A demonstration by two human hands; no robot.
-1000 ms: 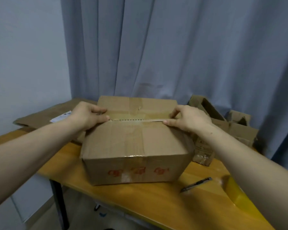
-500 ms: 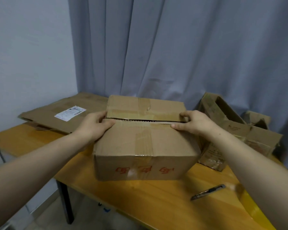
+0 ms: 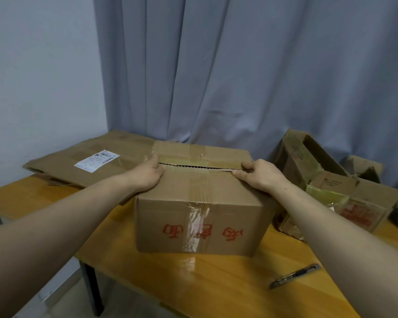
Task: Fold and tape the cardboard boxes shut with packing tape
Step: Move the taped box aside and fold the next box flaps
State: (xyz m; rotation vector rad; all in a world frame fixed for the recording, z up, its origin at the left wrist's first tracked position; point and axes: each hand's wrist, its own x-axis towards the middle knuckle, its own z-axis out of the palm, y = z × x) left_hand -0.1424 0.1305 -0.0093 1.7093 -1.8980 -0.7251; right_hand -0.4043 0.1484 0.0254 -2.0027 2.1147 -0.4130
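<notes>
A brown cardboard box (image 3: 200, 223) with red characters on its front stands on the wooden table (image 3: 216, 283). Its two top flaps are folded down and meet at a narrow seam across the top. My left hand (image 3: 151, 172) presses on the near flap at the seam's left end. My right hand (image 3: 260, 174) grips the flap edges at the seam's right end, fingertips in the gap. Old tape strips run over the box's top and front. No tape roll is in view.
Flattened cardboard (image 3: 90, 164) with a white label lies at the back left. Open, worn boxes (image 3: 331, 187) stand to the right. A utility knife (image 3: 294, 275) lies on the table near its front right. A grey curtain hangs behind.
The view has shifted so the box sits lower and nearer. The far flap has lifted slightly, widening the seam. Both hands stay at the seam's ends. The yellow tape roll has left the view.
</notes>
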